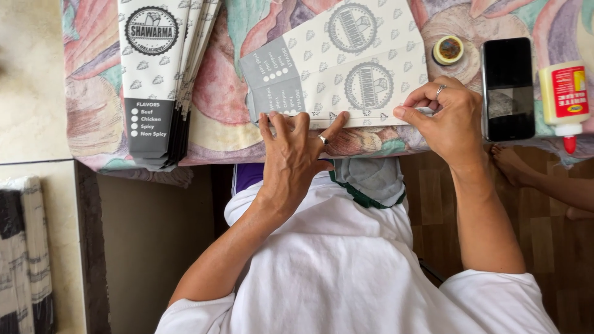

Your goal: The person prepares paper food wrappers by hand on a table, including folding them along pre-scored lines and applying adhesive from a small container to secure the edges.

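Paper: flat white-and-grey printed paper sleeve [337, 65], round emblems.
Left hand [291, 154]: fingers spread, pressing its near edge.
Right hand [448, 117]: fingertips pinching the edge's end.

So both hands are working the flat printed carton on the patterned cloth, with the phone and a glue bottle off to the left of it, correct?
Not quite. The head view shows the phone and glue bottle to the right of the carton, beyond the right hand. The left hand presses the carton's near edge on the patterned cloth.

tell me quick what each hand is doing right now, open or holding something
Left hand: open, fingers spread flat, pressing on the near edge of the printed paper sheet.
Right hand: closed, pinching the same sheet's edge between thumb and fingers.
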